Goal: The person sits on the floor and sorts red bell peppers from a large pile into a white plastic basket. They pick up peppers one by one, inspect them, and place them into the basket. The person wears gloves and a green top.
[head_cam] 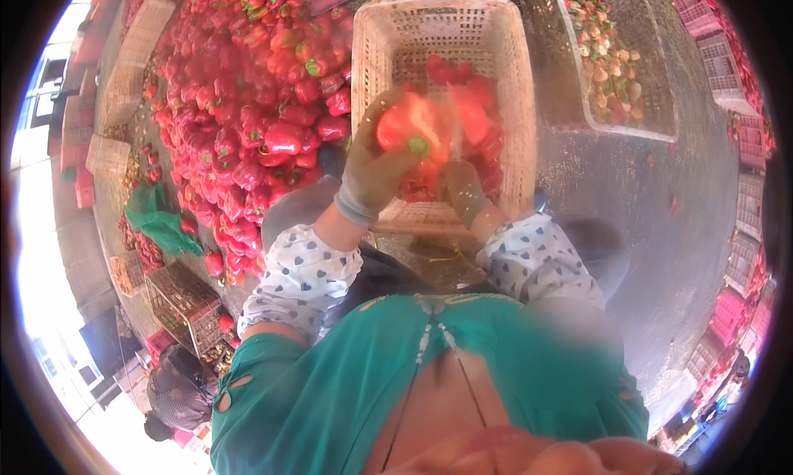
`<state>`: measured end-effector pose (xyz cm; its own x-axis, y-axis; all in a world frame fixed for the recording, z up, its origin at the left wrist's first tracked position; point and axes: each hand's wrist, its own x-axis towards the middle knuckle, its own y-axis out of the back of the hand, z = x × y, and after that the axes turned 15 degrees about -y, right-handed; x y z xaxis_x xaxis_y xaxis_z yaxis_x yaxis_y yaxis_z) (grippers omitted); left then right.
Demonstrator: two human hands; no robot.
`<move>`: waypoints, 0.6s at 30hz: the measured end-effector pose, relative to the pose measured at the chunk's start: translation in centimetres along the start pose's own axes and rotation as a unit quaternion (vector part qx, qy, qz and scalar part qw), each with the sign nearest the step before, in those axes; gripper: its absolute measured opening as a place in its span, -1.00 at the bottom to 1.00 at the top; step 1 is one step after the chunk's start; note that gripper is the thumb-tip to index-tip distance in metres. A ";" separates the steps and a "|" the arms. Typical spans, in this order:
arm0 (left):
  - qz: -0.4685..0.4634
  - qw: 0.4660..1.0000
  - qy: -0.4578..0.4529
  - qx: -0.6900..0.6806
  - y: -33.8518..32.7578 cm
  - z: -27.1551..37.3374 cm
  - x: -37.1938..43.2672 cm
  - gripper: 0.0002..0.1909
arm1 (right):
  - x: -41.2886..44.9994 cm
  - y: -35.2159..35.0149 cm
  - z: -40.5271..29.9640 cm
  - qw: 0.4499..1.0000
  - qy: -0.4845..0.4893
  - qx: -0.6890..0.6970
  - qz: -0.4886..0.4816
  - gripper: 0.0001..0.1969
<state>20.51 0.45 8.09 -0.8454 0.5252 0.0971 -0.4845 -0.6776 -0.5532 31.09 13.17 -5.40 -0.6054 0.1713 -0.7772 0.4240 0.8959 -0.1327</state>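
Note:
My left hand (372,159), in a dirty work glove, grips a red bell pepper (396,128) over the crate. The pepper's green stem end (419,145) faces up at me, and its flesh looks cut open. In my gloved right hand (466,190) is a knife, its thin blade (457,131) blurred and pointing away from me beside the pepper. Both hands are above a pale plastic crate (520,60) with perforated walls. Red pepper pieces (489,159) lie in its bottom, partly hidden by my hands.
A large heap of red bell peppers (248,109) covers the floor at left. A second crate (663,97) at right holds pepper cores (610,72). Green netting (158,221) and a brown crate (186,301) lie at lower left, near another person (179,388). Stacked crates (749,208) line the right side.

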 end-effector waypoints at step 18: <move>-0.402 0.685 -0.134 0.593 -0.7 -2.3 -0.5 -0.55 | -6.4 1.5 -4.1 0.903 0.289 -0.266 0.174 -0.72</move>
<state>21.77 1.89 6.51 -0.1317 0.9685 0.2115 -0.5260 -0.2491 0.8132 32.90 15.11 1.91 -0.8142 0.5272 -0.2433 0.3650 0.7906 0.4917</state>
